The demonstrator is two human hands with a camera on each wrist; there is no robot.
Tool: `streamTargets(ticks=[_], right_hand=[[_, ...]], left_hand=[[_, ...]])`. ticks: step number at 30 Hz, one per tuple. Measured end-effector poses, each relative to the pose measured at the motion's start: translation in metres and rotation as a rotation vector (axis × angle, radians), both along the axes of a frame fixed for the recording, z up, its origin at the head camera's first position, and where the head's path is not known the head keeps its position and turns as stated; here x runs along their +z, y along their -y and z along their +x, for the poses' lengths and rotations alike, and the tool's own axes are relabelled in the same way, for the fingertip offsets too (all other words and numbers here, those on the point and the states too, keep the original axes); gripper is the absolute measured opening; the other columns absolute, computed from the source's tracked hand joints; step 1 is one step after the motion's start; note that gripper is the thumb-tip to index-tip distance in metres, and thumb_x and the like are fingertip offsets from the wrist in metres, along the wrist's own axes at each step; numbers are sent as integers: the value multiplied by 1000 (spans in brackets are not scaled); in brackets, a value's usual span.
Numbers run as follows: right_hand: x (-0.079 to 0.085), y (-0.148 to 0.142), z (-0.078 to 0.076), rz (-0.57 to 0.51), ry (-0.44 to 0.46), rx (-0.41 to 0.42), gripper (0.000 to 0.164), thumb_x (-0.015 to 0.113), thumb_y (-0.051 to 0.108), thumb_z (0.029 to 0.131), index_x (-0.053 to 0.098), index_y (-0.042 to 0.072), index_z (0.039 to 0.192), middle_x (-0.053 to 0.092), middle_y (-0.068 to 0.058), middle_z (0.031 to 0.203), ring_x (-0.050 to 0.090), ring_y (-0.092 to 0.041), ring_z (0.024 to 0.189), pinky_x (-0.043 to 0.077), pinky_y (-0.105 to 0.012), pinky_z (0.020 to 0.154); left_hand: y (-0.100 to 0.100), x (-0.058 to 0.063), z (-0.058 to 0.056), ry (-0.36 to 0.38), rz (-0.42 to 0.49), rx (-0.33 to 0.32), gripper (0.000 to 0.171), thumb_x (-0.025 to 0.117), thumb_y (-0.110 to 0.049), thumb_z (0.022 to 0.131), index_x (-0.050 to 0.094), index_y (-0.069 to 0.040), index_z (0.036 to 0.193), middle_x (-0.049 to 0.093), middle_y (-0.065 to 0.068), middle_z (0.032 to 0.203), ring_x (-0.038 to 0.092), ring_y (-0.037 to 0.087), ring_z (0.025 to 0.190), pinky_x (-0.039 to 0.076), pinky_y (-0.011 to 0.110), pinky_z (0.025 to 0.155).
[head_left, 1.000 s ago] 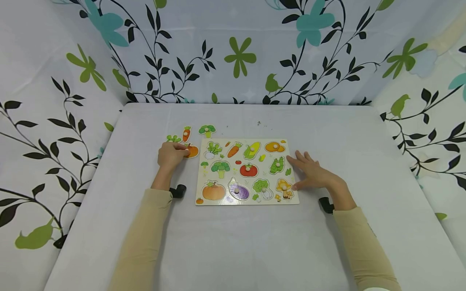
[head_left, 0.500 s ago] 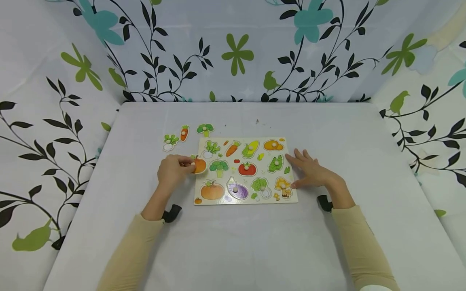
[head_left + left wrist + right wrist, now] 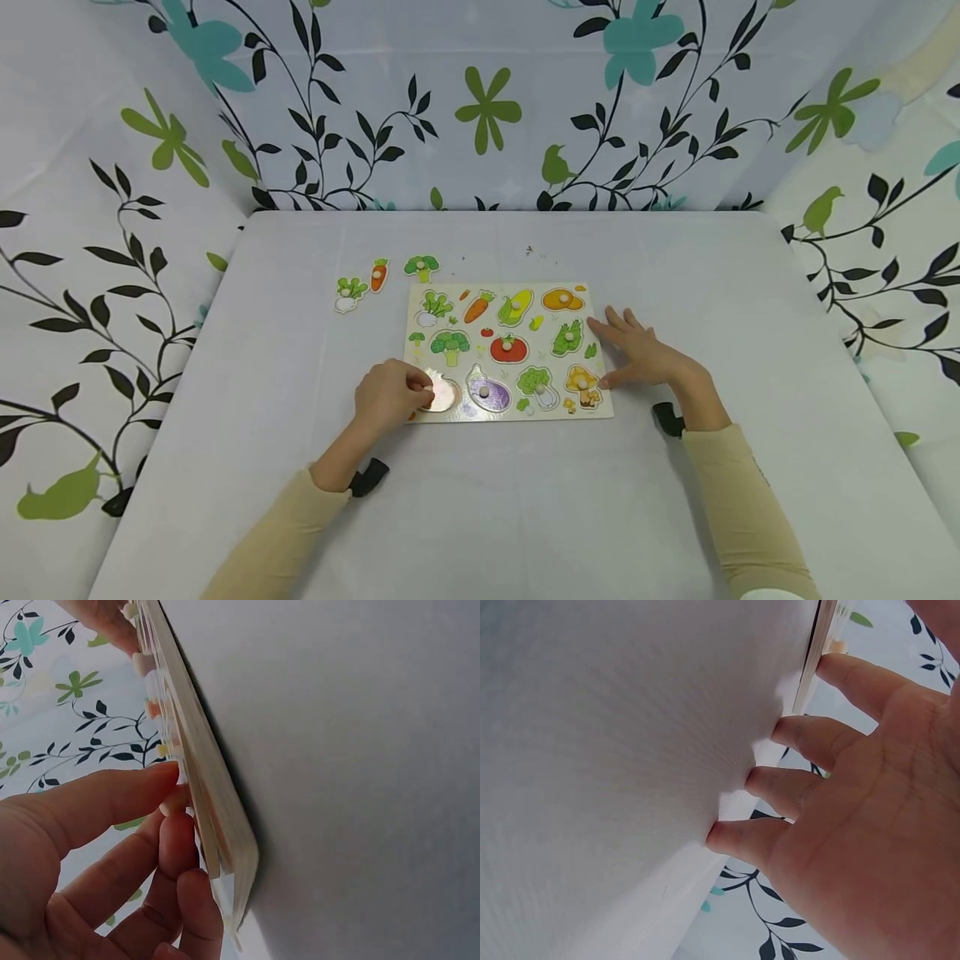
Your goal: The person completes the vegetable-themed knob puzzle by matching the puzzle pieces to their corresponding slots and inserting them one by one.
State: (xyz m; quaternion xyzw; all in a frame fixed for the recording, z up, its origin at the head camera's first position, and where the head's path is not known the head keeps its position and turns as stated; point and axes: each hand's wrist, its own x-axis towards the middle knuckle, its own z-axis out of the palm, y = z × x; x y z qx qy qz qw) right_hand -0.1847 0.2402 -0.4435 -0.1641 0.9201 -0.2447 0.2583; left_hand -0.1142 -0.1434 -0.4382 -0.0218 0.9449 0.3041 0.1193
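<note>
- A white backdrop cloth [image 3: 480, 46] printed with leafy stems, flowers and birds is hanging beyond the board and to both sides of it.
- A white-covered table [image 3: 525, 508] is spreading out beneath the board on every side.
- The cream puzzle board [image 3: 480, 375] is lying with its long axis running side to side, showing painted vegetables.
- The right hand [image 3: 637, 350] is resting at the board's right edge, fingers spread and gripping nothing; its index fingertip is touching that edge while the other three are resting on the cloth.
- The left hand [image 3: 390, 392] is working at the board's near-left corner, its thumb and fingers curling in and pinching a small knob [image 3: 176, 799].
- The pumpkin piece [image 3: 444, 393], which that knob is topping, is sitting over the board's near-left corner; it is looking roundish and washed pale by glare, its stem end pointing toward the board's far side. Edge-on, it is standing slightly tilted and proud of the board's face.
- A radish piece [image 3: 349, 294] and a carrot piece [image 3: 378, 275] are lying off the board's far-left corner, and a broccoli piece [image 3: 422, 267] is lying just beyond its far edge.
</note>
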Motion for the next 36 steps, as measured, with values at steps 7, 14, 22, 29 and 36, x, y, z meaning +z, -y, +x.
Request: streamTargets(ticks=[7,14,22,29,36], right_hand=[[5,-1,2,8,-11,-4,103,84,28,75,23,9,156,0,-25,162,-12,-48,148,-4,-73,111],[4,-2,3,3,-11,-10,103,84,28,74,24,9,155,1,-25,162,-11,-48,148,-4,-73,111],[4,-2,3,6,-22,-11,102,84,28,74,24,9,155,2,-25,162,-11,-47,148,-5,-72,112],[3,-2,3,-5,-24,3,102,83,30,75,24,9,155,2,-25,162,-10,-47,148,-5,-70,113],[-1,-1,2,9,-23,2,103,84,28,74,24,11,156,1,-23,163,-11,-46,149,-4,-71,113]], left_hand=[[-10,-3,2,-43,-51,-24,11,80,-18,78,79,-10,85,61,-2,64,52,14,63,35,23,50],[-6,0,3,-31,-27,-20,15,79,-25,79,77,-12,85,62,-2,70,53,14,65,35,24,52],[35,18,-34,-110,15,131,29,70,-25,88,69,-7,111,67,9,90,58,20,68,38,26,56],[81,29,-81,-126,93,365,47,66,-23,91,55,-11,135,66,17,108,60,27,81,40,30,63],[100,21,-110,-36,93,443,45,63,-22,92,55,-12,136,64,19,120,61,31,95,40,30,65]])
